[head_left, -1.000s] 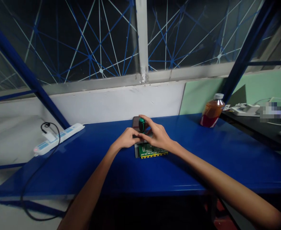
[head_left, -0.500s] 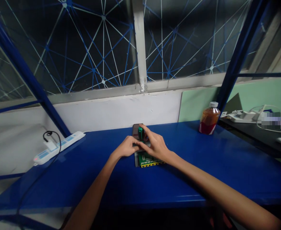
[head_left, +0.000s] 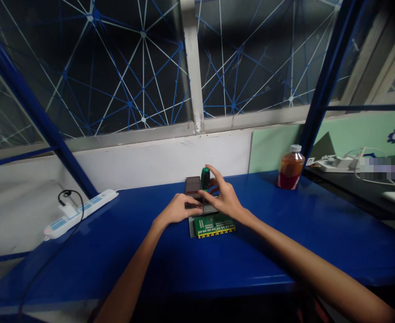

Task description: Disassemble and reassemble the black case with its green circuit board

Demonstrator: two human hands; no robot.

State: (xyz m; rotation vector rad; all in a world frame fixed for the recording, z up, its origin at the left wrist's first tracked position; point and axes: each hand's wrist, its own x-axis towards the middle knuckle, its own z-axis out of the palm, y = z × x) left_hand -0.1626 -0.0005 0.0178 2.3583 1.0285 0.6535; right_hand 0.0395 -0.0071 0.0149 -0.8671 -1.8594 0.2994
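A green circuit board with a yellow front edge lies on the blue table, with a grey piece under its left side. Behind it is a dark, see-through-looking case. My right hand is raised over the board's back part and holds a small green and black object upright at its fingertips; the thumb is spread away from it. From the left, my left hand reaches in, its thumb and fingers around or against the case's near part; the exact contact is hard to make out.
On the left of the blue table lies a white power strip with a black cable. A drink bottle stands at the back right. A dark side table holds cables and a white device.
My right hand has moved slightly right and up with the green and black object, and its thumb has parted from my left hand. More of the board and case shows. The view has shifted slightly.
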